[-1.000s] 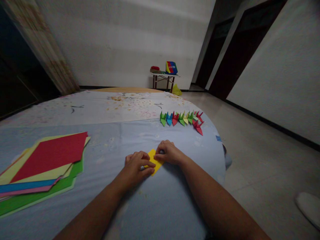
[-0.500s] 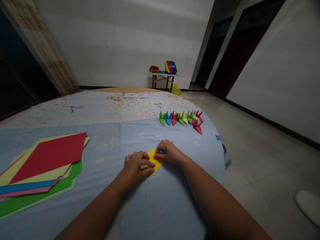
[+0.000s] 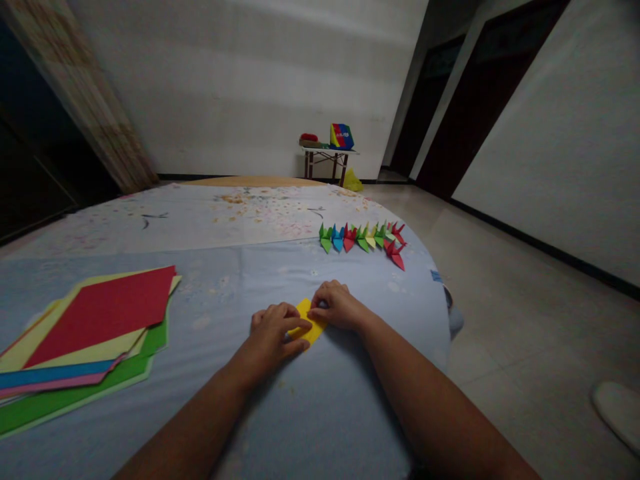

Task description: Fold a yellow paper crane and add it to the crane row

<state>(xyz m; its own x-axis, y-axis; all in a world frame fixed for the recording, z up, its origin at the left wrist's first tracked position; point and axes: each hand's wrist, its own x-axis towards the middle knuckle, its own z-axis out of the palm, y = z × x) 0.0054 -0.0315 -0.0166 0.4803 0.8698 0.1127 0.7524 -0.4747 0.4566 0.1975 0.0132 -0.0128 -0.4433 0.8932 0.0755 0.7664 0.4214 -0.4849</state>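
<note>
A small folded yellow paper (image 3: 308,322) lies on the light blue cloth of the round table (image 3: 260,413). My left hand (image 3: 273,333) rests on its near end, fingers curled and pinching the paper. My right hand (image 3: 336,305) presses its far end with fingers bent down onto it. Most of the paper is hidden under both hands.
A stack of coloured sheets (image 3: 85,337), red on top, lies at the left. A row of folded paper cranes (image 3: 363,237) sits at the table's far right edge. A small side table (image 3: 327,157) with items stands by the far wall. Bare floor is to the right.
</note>
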